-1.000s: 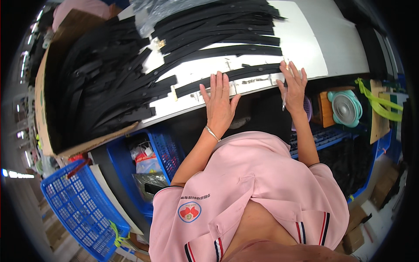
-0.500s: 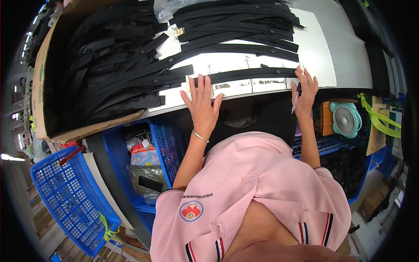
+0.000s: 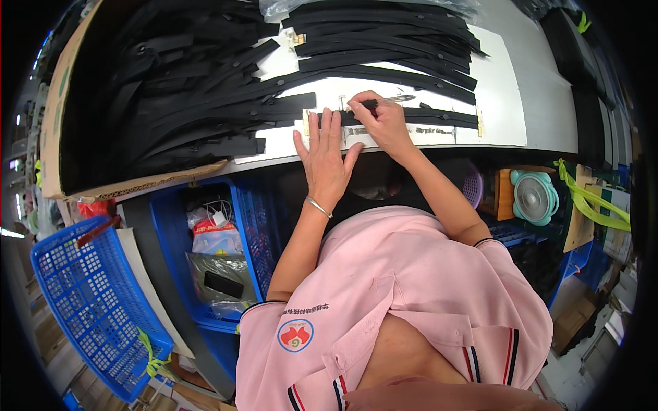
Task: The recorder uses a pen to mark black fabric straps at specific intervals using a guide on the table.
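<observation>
A narrow black fabric strip (image 3: 442,119) lies across a white board (image 3: 504,82) near the table's front edge. My left hand (image 3: 323,161) rests flat on the strip's left end, fingers stretched out and thumb apart. Just to its right, my right hand (image 3: 385,130) is closed around a pen (image 3: 394,101) with a dark grip and clear barrel. The tip is hidden by the fingers, so I cannot tell whether it touches the strip. Dark marks show on the board below the strip.
Many black strips (image 3: 391,41) lie farther back on the board. A cardboard box (image 3: 58,137) full of black strips stands at the left. Blue baskets (image 3: 103,301) sit lower left; a small teal fan (image 3: 536,197) stands at the right beyond the table's edge.
My right hand has moved left from the strip's right end to beside my left hand, and the pen now points up and right. The left hand stays on the strip's left end.
</observation>
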`<control>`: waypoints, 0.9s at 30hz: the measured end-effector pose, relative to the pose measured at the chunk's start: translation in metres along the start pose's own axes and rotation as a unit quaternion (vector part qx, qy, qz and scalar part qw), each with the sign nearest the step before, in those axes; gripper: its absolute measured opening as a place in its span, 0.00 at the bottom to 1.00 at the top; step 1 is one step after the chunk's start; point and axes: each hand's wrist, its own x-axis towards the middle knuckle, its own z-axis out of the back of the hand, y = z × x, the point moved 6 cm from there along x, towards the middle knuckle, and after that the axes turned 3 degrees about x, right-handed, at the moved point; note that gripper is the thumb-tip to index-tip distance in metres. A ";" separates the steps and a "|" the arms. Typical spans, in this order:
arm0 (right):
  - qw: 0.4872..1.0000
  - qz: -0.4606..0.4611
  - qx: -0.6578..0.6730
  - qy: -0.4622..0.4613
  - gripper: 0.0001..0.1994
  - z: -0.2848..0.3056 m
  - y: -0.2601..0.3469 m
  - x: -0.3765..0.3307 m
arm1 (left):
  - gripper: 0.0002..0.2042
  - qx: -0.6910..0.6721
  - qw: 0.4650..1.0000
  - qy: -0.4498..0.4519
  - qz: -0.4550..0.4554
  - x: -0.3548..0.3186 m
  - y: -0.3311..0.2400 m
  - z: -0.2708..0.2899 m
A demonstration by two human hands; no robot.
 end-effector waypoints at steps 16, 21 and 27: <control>0.976 0.091 -0.184 0.071 0.10 -0.013 -0.003 -0.001 | 0.37 -0.038 0.999 -0.007 0.011 0.000 0.004 -0.001; 0.993 0.054 -0.081 0.071 0.08 -0.010 0.004 -0.001 | 0.37 -0.040 0.999 -0.003 0.014 -0.001 0.005 -0.001; 0.986 0.082 -0.117 0.089 0.09 -0.011 -0.004 -0.001 | 0.37 -0.022 1.000 -0.009 0.004 0.001 0.002 0.000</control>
